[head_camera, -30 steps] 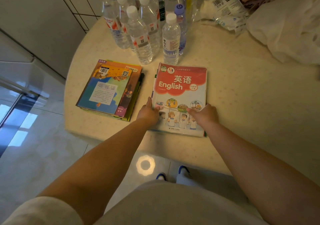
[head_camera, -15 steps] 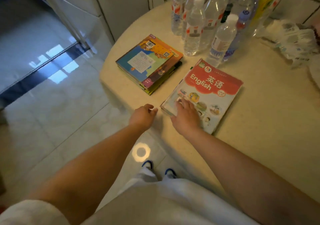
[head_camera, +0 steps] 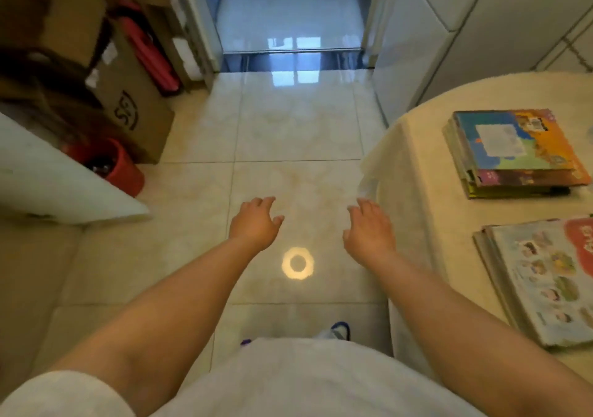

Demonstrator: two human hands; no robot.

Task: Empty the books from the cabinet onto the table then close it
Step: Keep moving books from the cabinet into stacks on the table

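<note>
Two piles of books lie on the round cream table (head_camera: pixel 414 166) at the right. The far pile (head_camera: pixel 513 153) has a blue and orange cover on top. The near pile (head_camera: pixel 542 278) has the English textbook on top, partly cut off by the frame edge. My left hand (head_camera: pixel 255 222) and my right hand (head_camera: pixel 369 227) hang over the tiled floor, left of the table, fingers relaxed and holding nothing. A white panel (head_camera: pixel 57 185) juts in from the left edge; whether it belongs to the cabinet cannot be told.
Cardboard boxes (head_camera: pixel 128 105) and a red container (head_camera: pixel 118 166) stand at the left by the wall. A white appliance (head_camera: pixel 426 41) stands behind the table. A doorway (head_camera: pixel 288 31) lies straight ahead across the glossy tiled floor.
My hands have left the English textbook and moved off the table, over the floor. My view has swung left, so the table now sits at the right edge.
</note>
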